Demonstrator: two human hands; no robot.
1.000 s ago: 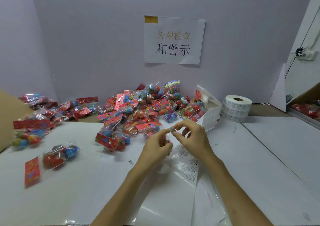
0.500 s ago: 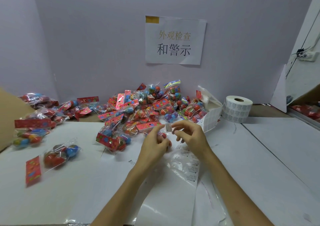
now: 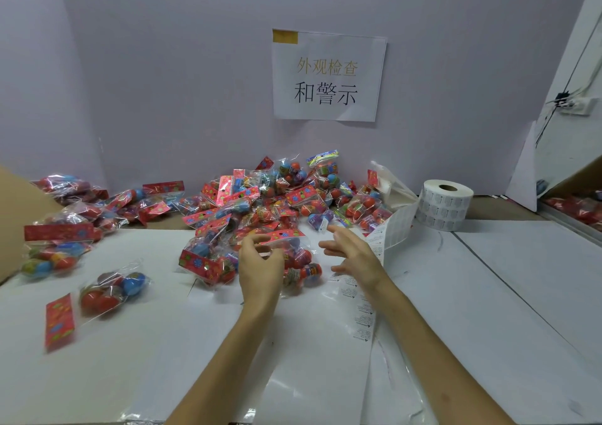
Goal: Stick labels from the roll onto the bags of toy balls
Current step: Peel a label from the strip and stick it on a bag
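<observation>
Bags of toy balls [image 3: 277,203] heaped at the back of the white table [image 3: 488,294], against the lilac wall [image 3: 163,99]; one bag [image 3: 301,263] lying in front of the heap, right under the hands. Left hand [image 3: 260,261] over this bag with fingers curled, close to its red header [image 3: 283,237] (too blurred to tell whether pinching a label, gripping the bag, or holding nothing). Right hand [image 3: 353,255] just beside, fingers spread and relaxed, holding nothing. Strip of labels [image 3: 395,229] running from the roll [image 3: 446,203] down under the right forearm.

To do this step well, probably: first pin the bag flat with one hand, because of slippery film and round balls inside. Lay the label on a smooth part of the film, not across a fold. Press from one edge to the other, leaving no bubble. Keep the loose strip away from the bag.

Table surface smooth, with a seam across the right part. More bags [image 3: 110,288] at the left, apart from the heap, near a piece of brown cardboard [image 3: 13,222]. On the wall a paper sign [image 3: 325,76] with Chinese characters; far right, a power socket [image 3: 578,105].
</observation>
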